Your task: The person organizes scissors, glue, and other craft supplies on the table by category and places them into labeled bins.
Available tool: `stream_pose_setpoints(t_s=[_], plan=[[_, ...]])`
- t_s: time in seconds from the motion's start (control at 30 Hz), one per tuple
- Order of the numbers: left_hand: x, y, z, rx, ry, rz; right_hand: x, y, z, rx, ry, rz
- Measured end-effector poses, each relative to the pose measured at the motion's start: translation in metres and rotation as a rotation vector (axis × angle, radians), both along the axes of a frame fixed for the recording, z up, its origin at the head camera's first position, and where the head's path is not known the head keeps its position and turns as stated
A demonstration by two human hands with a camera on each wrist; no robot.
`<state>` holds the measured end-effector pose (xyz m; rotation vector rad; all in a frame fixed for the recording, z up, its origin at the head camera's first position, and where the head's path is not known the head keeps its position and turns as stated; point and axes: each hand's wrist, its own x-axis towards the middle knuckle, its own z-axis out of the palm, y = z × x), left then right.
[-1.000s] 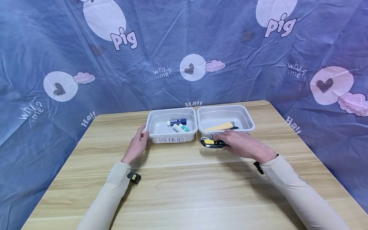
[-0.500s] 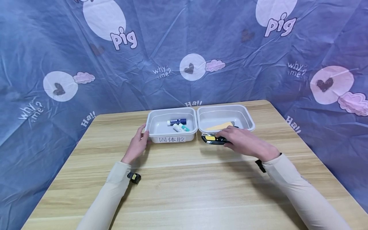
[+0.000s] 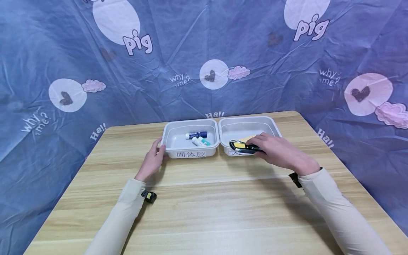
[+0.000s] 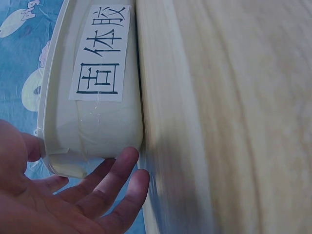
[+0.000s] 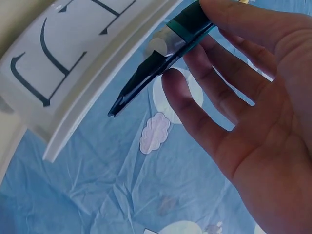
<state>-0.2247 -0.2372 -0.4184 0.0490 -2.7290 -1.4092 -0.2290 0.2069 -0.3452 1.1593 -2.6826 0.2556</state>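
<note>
Two white plastic boxes stand side by side at the back of the table. My left hand [image 3: 151, 162] holds the left box [image 3: 191, 153] at its left end; in the left wrist view the thumb is over the rim and the fingertips lie along the end wall. My right hand [image 3: 282, 151] pinches a dark utility knife [image 3: 243, 146] with a yellow part and a metal loop, tilted over the front rim of the right box [image 3: 224, 130]. In the right wrist view, thumb and fingertips meet on the knife [image 5: 165, 44], whose end points down beside the box wall.
Inside the left box lie a dark blue glue stick [image 3: 197, 135] and white and green ones [image 3: 200, 141]. A yellow item [image 3: 247, 137], mostly covered, lies in the right box. Paper labels [image 4: 101, 53] are stuck on the box fronts. A blue printed cloth [image 3: 178, 95] hangs behind the table.
My right hand has lifted the utility knife from before the right box up over its front rim, shifting slightly right. My left hand has stayed on the left box.
</note>
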Motion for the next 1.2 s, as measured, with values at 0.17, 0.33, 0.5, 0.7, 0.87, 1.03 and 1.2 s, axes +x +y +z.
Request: stream_pose_setpoints(t_s=[0.17,0.33,0.5,0.7,0.87,1.03,1.2], plan=[[0.0,0.001,0.0,-0.004,0.0,0.004,-0.001,0.005,0.004,-0.002,0.004,-0.019],[0.0,0.001,0.0,-0.007,0.005,0.006,-0.005,0.01,0.007,-0.012,-0.008,-0.039],[0.0,0.001,0.0,-0.008,0.006,0.005,-0.008,0.012,0.006,-0.024,0.012,-0.051],[0.0,0.001,-0.001,-0.002,0.009,0.004,-0.012,0.012,0.003,-0.073,0.075,-0.028],[0.0,0.001,-0.001,0.003,0.008,0.004,-0.012,0.012,0.004,-0.11,0.11,-0.019],[0.0,0.001,-0.001,-0.002,0.008,0.006,-0.013,0.011,0.003,-0.125,0.122,-0.033],[0.0,0.001,-0.001,0.0,0.005,0.004,-0.015,0.011,0.0,-0.126,0.125,-0.037]])
